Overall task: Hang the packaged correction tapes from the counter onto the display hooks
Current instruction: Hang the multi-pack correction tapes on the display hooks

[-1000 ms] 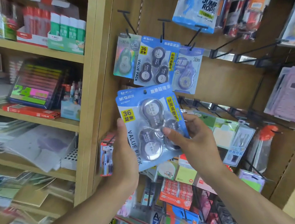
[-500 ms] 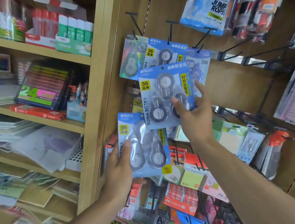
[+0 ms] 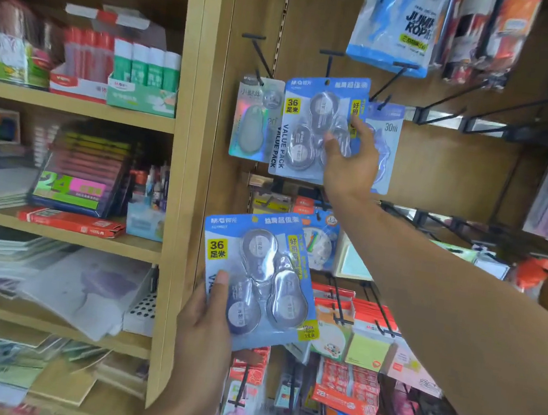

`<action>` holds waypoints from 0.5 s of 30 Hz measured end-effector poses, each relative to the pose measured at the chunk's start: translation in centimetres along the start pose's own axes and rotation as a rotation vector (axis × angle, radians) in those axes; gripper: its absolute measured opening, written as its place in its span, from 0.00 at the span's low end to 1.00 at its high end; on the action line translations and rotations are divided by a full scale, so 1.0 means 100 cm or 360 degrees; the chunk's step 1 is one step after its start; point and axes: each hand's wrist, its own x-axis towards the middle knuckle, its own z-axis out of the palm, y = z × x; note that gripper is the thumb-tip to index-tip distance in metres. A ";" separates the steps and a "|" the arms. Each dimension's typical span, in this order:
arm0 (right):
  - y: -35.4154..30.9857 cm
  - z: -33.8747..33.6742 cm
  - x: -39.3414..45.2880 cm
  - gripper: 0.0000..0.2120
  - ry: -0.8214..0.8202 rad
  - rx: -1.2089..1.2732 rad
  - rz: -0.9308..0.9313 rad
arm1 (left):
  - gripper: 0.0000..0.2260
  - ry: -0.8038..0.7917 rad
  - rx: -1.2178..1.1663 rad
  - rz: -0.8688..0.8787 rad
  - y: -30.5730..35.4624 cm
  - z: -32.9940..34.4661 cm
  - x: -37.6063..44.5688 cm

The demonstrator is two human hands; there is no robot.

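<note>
My right hand (image 3: 350, 161) pinches a blue value pack of correction tapes (image 3: 306, 118) by its right side and holds it up at the middle black display hook (image 3: 330, 63), in front of another identical pack. My left hand (image 3: 207, 330) grips a second blue value pack (image 3: 257, 274) lower down by its left edge, thumb on the front. A holographic single tape pack (image 3: 254, 118) hangs on the left hook. A light blue 30m pack (image 3: 387, 142) hangs on the right hook, partly behind my right hand.
Wooden shelves (image 3: 177, 195) with glue sticks, marker sets and notebooks stand at the left. A jump rope bag (image 3: 395, 25) hangs above. Several bare black hooks (image 3: 451, 101) jut out at the right. Sticky notes and other stationery packs hang below.
My right hand has lifted its value pack up and left to the middle hook. My left hand has kept the other pack low, shifted slightly right.
</note>
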 end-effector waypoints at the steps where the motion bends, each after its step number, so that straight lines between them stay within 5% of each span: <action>1: 0.002 0.001 0.001 0.24 -0.0012 -0.0006 -0.0006 | 0.13 -0.0013 0.0009 0.0011 0.001 -0.001 0.001; 15: 0.006 0.001 0.019 0.26 -0.0174 -0.0118 0.0192 | 0.12 -0.0173 0.0089 0.0168 0.017 0.013 0.004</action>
